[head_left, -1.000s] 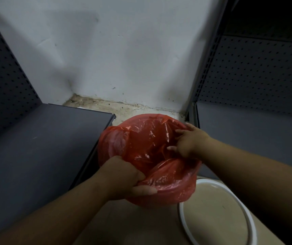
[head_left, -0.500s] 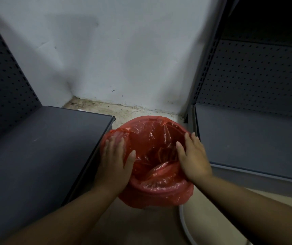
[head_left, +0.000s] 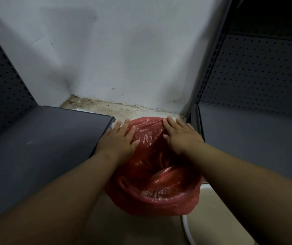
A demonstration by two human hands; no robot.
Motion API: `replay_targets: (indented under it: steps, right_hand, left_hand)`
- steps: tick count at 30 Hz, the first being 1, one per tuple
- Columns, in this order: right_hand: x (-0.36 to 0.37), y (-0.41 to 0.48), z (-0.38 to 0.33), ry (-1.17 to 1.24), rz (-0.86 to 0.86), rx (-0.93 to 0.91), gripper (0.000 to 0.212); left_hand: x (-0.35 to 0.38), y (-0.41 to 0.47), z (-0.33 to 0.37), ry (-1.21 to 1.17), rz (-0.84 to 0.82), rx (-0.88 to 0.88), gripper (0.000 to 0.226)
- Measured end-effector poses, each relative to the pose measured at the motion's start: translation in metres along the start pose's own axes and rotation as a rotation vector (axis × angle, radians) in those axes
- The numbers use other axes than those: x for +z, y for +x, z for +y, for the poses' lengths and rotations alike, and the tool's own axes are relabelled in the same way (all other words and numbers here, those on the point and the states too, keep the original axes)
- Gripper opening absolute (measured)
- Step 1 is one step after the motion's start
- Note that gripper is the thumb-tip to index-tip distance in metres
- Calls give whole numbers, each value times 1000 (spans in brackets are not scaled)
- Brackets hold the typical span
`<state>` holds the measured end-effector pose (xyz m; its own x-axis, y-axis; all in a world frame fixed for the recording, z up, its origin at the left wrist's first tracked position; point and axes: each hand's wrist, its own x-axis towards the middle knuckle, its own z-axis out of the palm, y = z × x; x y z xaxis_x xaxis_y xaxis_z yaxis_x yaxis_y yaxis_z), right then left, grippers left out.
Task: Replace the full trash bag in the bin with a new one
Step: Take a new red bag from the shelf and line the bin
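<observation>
We seat the red plastic trash bag [head_left: 159, 188], left hand [head_left: 118, 140] and right hand [head_left: 182, 138] pressing flat, grips wide; next, we'd likely smooth its near rim.

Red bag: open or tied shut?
Open: the red bag gapes wide, edge turned down outside; left hand and right hand press flat on it.

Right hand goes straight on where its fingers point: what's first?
The right hand lies on the red bag, fingers at its far rim. Past that, likely the white wall, low down; depth unclear.
</observation>
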<state>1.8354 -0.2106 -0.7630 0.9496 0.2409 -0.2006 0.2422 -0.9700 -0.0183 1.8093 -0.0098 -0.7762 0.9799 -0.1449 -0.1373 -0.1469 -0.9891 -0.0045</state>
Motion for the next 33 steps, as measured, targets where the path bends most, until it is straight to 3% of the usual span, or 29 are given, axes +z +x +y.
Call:
replay_targets:
  steps: [5, 12, 21, 27, 33]
  right_hand:
    - [5, -4, 7, 8, -24, -8, 58]
    - [0, -46, 10, 143, 20, 109, 62]
    - [11, -64, 12, 289, 93, 123, 62]
    - [13, -90, 35, 344, 329, 207, 53]
    - [64, -131, 88, 270, 328, 405, 49]
  left_hand:
    - [-3, 2, 0, -136, -11, -13, 59]
    - [5, -24, 2, -517, 140, -133, 57]
    - [1, -41, 16, -405, 164, -161, 60]
    - [-29, -45, 66, -232, 272, 36, 61]
    - [-37, -32, 116, -182, 274, 161, 60]
